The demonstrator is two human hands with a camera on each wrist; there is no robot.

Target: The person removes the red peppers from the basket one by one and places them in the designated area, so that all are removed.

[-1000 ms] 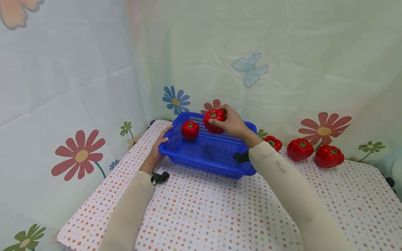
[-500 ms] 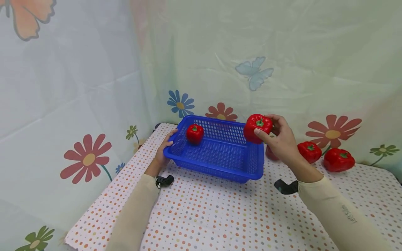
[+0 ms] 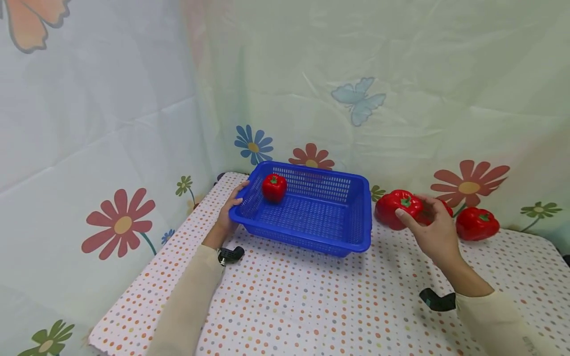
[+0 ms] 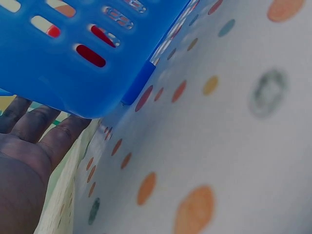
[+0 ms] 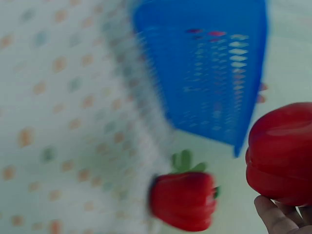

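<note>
Basket (image 3: pixel 367 217): blue, on the dotted surface (image 3: pixel 276 306).
Left grip (image 3: pixel 229 210): fingers at the basket's left rim; cannot tell whether they clasp it.
Right grip (image 3: pixel 434 230): pinching the held pepper (image 5: pixel 285 153), right of the basket.
Inside pepper (image 3: pixel 274 189): upright, basket's left end.
Other peppers (image 3: pixel 476 225): right of the basket, some partly hidden.

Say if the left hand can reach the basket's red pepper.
Probably yes: the left hand is at the end of the blue basket nearest the red pepper, and the top is open.
</note>
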